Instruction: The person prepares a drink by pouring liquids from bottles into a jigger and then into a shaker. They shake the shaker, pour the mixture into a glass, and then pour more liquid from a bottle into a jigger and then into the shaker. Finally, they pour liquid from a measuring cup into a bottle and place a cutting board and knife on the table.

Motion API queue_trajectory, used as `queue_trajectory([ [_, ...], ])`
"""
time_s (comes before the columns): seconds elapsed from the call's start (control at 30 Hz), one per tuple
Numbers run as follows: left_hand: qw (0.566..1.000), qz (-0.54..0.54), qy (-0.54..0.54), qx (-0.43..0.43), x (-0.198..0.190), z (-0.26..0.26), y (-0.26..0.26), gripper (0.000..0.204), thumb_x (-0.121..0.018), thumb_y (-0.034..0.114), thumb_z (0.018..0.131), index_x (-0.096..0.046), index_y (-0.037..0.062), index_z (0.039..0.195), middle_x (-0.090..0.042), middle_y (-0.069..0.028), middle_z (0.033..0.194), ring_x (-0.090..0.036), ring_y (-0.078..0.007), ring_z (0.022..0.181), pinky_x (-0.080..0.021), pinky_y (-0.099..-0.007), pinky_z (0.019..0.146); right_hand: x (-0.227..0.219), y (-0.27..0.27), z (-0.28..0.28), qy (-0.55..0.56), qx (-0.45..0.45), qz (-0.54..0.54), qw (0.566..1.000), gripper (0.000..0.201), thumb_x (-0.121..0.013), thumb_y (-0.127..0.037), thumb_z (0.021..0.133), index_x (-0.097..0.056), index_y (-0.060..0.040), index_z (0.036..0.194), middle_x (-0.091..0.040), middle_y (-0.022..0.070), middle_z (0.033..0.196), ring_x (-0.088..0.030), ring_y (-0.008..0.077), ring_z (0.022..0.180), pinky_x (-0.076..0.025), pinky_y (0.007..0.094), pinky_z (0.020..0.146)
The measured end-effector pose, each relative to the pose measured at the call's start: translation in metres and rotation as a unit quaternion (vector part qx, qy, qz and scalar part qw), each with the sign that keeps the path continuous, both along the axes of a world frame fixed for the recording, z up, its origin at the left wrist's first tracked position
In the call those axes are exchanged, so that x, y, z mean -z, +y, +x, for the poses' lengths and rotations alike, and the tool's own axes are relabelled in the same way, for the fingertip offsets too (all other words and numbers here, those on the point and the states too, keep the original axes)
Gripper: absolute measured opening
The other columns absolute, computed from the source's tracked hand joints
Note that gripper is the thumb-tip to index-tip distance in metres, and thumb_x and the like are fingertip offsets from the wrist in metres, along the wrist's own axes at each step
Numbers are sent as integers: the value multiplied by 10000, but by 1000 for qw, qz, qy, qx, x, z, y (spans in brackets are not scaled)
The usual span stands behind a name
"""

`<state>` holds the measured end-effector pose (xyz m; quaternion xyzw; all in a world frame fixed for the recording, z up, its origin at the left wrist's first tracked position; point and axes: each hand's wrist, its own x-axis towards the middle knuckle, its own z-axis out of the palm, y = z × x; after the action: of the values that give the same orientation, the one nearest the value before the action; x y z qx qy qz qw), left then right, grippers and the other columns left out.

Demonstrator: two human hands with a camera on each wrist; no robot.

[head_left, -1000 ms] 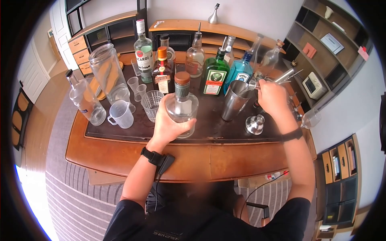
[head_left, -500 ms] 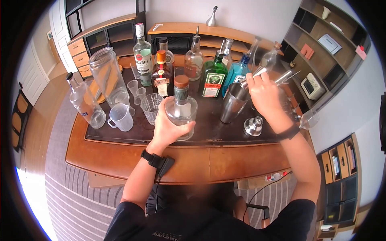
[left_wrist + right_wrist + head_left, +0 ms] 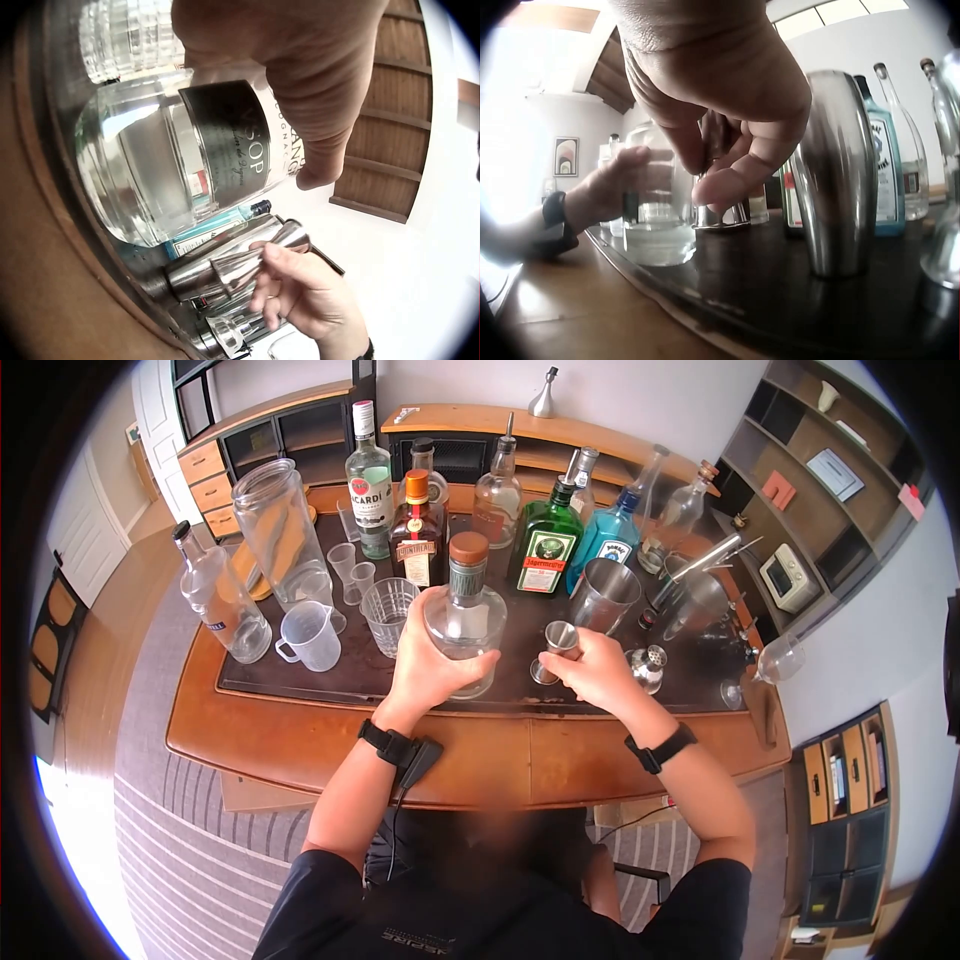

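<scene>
My left hand (image 3: 430, 665) grips a clear glass bottle (image 3: 468, 622) with a brown stopper, standing upright near the table's front edge. Its dark label, reading VSOP, shows in the left wrist view, and clear liquid lies low inside. Just to the right, my right hand (image 3: 603, 672) pinches a double-ended metal jigger (image 3: 561, 638) by its narrow middle, with one cup facing up. In the right wrist view the jigger's lower rim (image 3: 721, 226) is close over the dark tabletop. A metal shaker tin (image 3: 606, 598) stands behind that hand, and the shaker's strainer top (image 3: 650, 670) sits beside it.
Several bottles stand behind, including a green Jägermeister bottle (image 3: 548, 548), a blue bottle (image 3: 606, 545) and a Bacardi bottle (image 3: 369, 500). On the left are a cut-glass tumbler (image 3: 388, 622), a plastic measuring jug (image 3: 312, 637) and a tall glass jar (image 3: 280, 535). A stemmed glass (image 3: 780, 658) lies far right.
My right hand has brought the jigger down and left from over the shaker tin to beside the bottle. The jigger went from tipped to upright. My left hand keeps its grip on the bottle.
</scene>
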<state>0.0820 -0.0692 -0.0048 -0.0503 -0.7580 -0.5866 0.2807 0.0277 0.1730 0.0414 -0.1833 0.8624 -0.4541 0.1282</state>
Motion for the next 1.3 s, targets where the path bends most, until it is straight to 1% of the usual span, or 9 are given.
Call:
queue_trajectory([
  [0.33, 1000, 4, -6, 0, 0, 0, 0, 1000, -923, 239, 630, -363, -30, 1412, -598, -199, 1278, -598, -267, 1194, -473, -390, 1043, 26, -2, -5, -99, 32, 35, 994, 308, -773, -270, 897, -650, -26, 1040, -687, 35, 839, -630, 90, 650, -499, 241, 461],
  [0.43, 1000, 8, -6, 4, 0, -1, 0, 994, -925, 240, 631, -366, -27, 1410, -595, -196, 1286, -596, -270, 1199, -472, -389, 1046, 10, -3, 1, -87, 43, 83, 992, 445, -790, -341, 857, -621, -27, 1123, -709, 58, 850, -677, 138, 671, -521, 313, 522],
  [0.53, 1000, 7, -11, 1, -1, 1, 0, 993, -925, 242, 633, -366, -26, 1408, -591, -193, 1295, -593, -272, 1205, -470, -388, 1047, 24, 8, 0, 108, 42, 113, 987, 545, -835, -367, 828, -610, -12, 1174, -689, 66, 780, -634, 131, 609, -500, 310, 549],
  [0.67, 1000, -5, -15, -13, -1, 1, 0, 998, -927, 245, 632, -364, -24, 1412, -588, -190, 1299, -588, -271, 1215, -468, -388, 1050, -1, 8, 20, 201, 90, 123, 968, 587, -841, -385, 815, -600, -12, 1199, -657, 60, 698, -622, 158, 601, -480, 336, 564],
  [0.83, 998, -15, -32, -50, -8, -5, 9, 975, -926, 294, 630, -396, -31, 1381, -606, -201, 1272, -612, -289, 1190, -492, -396, 1027, -19, 7, 30, 250, 95, -33, 963, 198, -757, -191, 913, -700, -13, 849, -500, -8, 503, -418, 32, 470, -319, 255, 463],
  [1.1, 990, -53, -25, -130, -26, -71, 21, 1052, -932, 311, 614, -363, -88, 1404, -578, -243, 1282, -595, -339, 1205, -486, -413, 1032, -3, 16, 29, 200, 124, -59, 970, 238, -737, -181, 930, -678, -14, 772, -508, -43, 516, -416, 7, 513, -321, 249, 477],
  [1.2, 988, -45, -40, -141, -19, -106, 18, 1069, -932, 303, 607, -349, -91, 1414, -556, -250, 1311, -577, -343, 1228, -477, -412, 1047, 1, 22, 33, 182, 113, -48, 976, 256, -736, -179, 926, -660, -14, 746, -530, -23, 520, -438, 18, 502, -333, 255, 472],
  [1.23, 987, -41, -48, -145, -17, -116, 17, 1068, -929, 290, 604, -351, -88, 1418, -543, -249, 1331, -560, -341, 1250, -470, -411, 1058, 1, 26, 31, 142, 94, -31, 985, 257, -701, -273, 932, -704, -37, 831, -575, 13, 534, -532, 87, 492, -390, 298, 496],
  [1.3, 987, -40, -46, -151, -13, -131, 15, 1055, -927, 285, 602, -358, -80, 1413, -548, -240, 1325, -561, -342, 1246, -470, -409, 1058, 8, 29, 26, 137, 83, -48, 986, 238, -698, -248, 929, -697, -34, 826, -572, 11, 533, -528, 80, 496, -387, 294, 494],
])
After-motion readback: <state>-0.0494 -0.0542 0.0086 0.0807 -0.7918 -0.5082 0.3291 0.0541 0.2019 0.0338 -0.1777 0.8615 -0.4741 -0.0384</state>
